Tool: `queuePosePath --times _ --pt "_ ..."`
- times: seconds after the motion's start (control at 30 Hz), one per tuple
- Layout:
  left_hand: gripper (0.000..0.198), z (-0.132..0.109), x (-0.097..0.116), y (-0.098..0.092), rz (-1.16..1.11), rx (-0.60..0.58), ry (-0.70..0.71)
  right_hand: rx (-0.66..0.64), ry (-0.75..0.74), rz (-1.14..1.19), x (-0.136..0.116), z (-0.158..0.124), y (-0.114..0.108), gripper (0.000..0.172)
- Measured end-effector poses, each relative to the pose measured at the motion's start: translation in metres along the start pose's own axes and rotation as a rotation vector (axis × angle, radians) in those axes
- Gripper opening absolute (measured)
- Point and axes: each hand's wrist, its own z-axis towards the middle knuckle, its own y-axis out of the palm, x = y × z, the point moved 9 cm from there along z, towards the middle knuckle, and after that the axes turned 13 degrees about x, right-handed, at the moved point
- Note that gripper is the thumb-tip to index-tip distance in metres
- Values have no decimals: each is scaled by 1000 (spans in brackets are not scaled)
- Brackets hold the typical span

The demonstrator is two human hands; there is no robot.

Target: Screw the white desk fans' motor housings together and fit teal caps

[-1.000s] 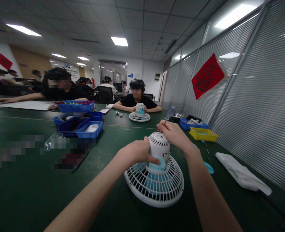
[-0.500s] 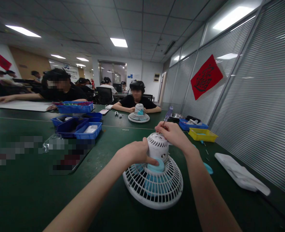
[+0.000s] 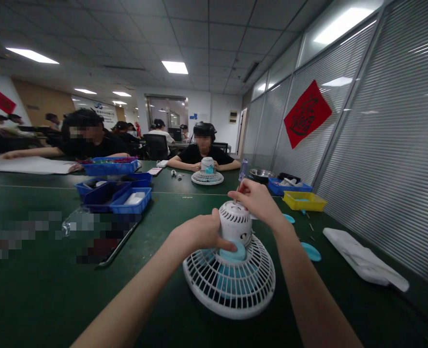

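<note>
A white fan [image 3: 235, 224] with a round slatted grille rests face down on the green table, pale blue blades showing through the slats. My left hand [image 3: 202, 232] is closed around the left side of its motor housing, the thumb lying over a light blue round part [image 3: 233, 251]. Above the housing, my right hand [image 3: 253, 195] pinches the shaft of a screwdriver [image 3: 243, 170] with a clear purple handle. The screwdriver stands nearly upright with its tip at the top of the housing; the exact contact point is too small to make out.
Blue bins [image 3: 132, 199] stand to the left, near a phone-like dark slab [image 3: 119, 241]. At right are a yellow tray [image 3: 304, 201], a light blue disc [image 3: 311, 252] and a white flat base [image 3: 364, 258]. Across the table a person holds another fan [image 3: 207, 178].
The screwdriver has gone from leaning right to nearly upright, its handle moving left. My right hand has shifted slightly left; my left hand keeps its hold on the fan.
</note>
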Motion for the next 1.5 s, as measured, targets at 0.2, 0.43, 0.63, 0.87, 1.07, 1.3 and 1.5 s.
queuePosePath --times 0.2,0.43,0.63,0.87,1.07,1.3,1.5 --pt "94 -1 -3 4 -46 -68 -4 -1 39 18 -2 -1 -2 24" --pt "104 -1 -5 4 -56 -124 -3 -12 43 56 -2 -1 -4 22" --pt "103 -4 -3 2 -55 -125 -12 -27 17 3 -5 -2 -9 17" --pt "101 -4 -1 2 -49 -126 8 -49 72 62 0 -1 -12 24" --pt "103 -4 0 2 -43 -140 -8 -39 50 62 -1 -1 -11 23" --pt "105 -3 -1 3 -35 -148 6 -26 19 30 -7 0 -12 24" --pt "105 -3 -1 2 -64 -136 2 -26 19 32 -6 -1 -11 22"
